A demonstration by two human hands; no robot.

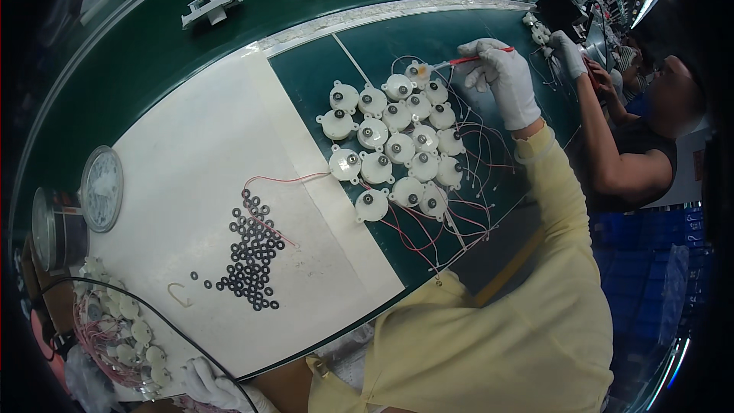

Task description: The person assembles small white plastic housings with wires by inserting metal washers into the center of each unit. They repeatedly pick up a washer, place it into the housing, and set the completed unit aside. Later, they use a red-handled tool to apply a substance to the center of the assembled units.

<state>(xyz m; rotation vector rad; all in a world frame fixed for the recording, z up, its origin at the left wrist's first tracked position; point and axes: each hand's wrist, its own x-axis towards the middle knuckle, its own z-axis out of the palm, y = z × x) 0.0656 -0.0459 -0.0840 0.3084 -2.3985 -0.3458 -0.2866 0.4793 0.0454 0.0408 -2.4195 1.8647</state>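
My gloved right hand (501, 80) is closed round a thin red-handled brush (466, 60). The brush's tan tip meets the top of a round white motor (420, 73) at the far end of a cluster. Several more such motors (398, 147) sit close together on the green bench, shafts up, with red and white wires trailing to the right. At the bottom left lies my gloved left hand (212, 387), its fingers partly visible, loosely extended and apart from the cluster. It is beside a heap of wired white motors (126, 329), and a black cable (187, 339) crosses in front of it.
Many small black rings (252, 256) lie spread on the white sheet (168, 206). A tin (57, 229) and a round lid (102, 188) stand at its left edge. White plastic parts (212, 9) rest on the far green surface. A co-worker (631, 141) works at the right.
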